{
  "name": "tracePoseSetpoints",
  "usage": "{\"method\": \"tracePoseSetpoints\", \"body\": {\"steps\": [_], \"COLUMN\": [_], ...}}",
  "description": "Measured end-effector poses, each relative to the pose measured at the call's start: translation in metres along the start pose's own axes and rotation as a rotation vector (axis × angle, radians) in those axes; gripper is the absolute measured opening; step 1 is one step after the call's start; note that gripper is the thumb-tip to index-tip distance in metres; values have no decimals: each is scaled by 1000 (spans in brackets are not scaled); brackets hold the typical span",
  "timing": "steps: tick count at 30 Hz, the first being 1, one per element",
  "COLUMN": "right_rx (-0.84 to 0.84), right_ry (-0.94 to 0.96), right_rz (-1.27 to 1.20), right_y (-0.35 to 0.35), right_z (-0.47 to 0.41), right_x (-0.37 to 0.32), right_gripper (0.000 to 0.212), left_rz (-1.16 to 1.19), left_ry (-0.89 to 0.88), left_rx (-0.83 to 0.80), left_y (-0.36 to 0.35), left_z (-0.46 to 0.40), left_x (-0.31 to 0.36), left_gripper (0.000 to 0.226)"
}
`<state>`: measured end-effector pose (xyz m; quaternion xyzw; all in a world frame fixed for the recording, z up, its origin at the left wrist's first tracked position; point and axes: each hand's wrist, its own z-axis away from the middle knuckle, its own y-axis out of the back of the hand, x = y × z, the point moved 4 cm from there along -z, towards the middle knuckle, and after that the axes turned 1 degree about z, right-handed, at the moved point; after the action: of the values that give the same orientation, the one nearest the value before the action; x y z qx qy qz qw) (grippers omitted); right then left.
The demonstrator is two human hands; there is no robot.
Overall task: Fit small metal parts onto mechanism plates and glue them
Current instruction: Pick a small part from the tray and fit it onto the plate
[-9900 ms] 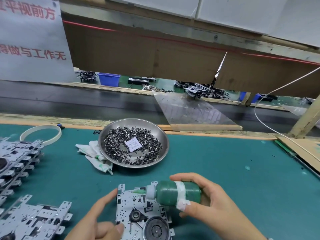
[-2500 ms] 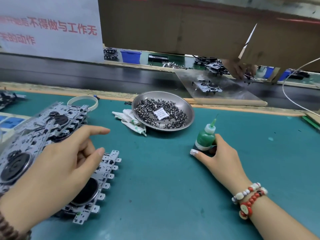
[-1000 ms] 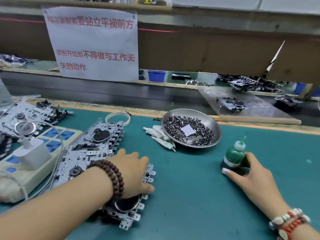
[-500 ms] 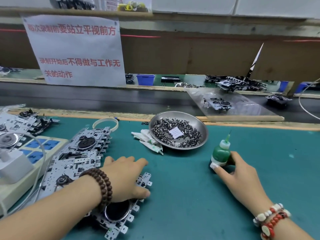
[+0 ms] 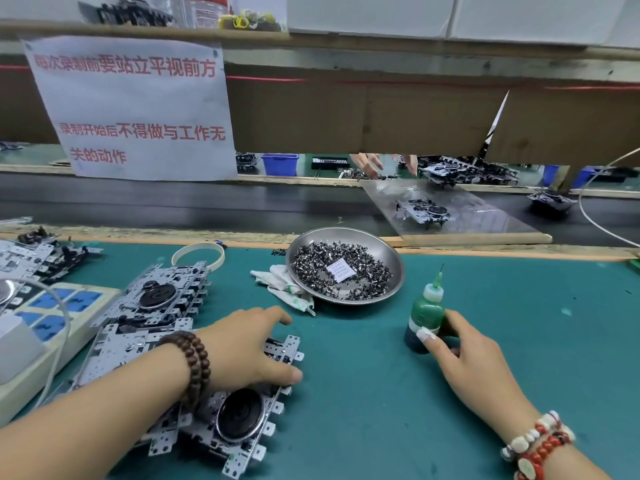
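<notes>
A row of overlapping metal mechanism plates (image 5: 156,317) lies on the green mat at the left. My left hand (image 5: 249,344) rests on top of the nearest plate (image 5: 239,420), fingers curled over its far edge and thumb at its right side. A green glue bottle (image 5: 424,313) with a needle tip stands upright on the mat at the right. My right hand (image 5: 474,365) holds the bottle low down, a taped fingertip in front and the others behind. A steel dish (image 5: 391,258) of several small dark metal parts sits behind, with a paper slip in it.
A white rag (image 5: 280,285) lies left of the dish, a white ring (image 5: 197,254) beyond the plates. A power strip (image 5: 52,317) with a cable sits at the far left. A black conveyor (image 5: 207,209) runs behind the mat; another person's hands (image 5: 370,164) work across it.
The view has tilted slightly. Both hands stay where they were half a second ago, left on the plate stack, right on the standing bottle. Another person's hands have appeared beyond the conveyor.
</notes>
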<state>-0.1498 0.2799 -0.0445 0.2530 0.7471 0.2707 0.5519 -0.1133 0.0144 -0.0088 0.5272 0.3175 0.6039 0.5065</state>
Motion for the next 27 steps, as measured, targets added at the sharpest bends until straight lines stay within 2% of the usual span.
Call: {"method": "tracePoseSetpoints", "body": {"steps": [7, 20, 27], "right_rx": [-13, -23, -19], "right_ry": [21, 15, -7], "right_rz": [14, 173, 166], "right_y": [0, -1, 1], "right_z": [-1, -1, 1], "right_x": [1, 5, 3], "right_gripper": [12, 23, 28], "left_rz": [66, 106, 187], "left_ry": [27, -37, -128], "left_rx": [108, 180, 360], "left_y": [8, 11, 32], "left_z": [-1, 2, 5], "left_x": [-2, 5, 5], "left_gripper": [78, 72, 72]}}
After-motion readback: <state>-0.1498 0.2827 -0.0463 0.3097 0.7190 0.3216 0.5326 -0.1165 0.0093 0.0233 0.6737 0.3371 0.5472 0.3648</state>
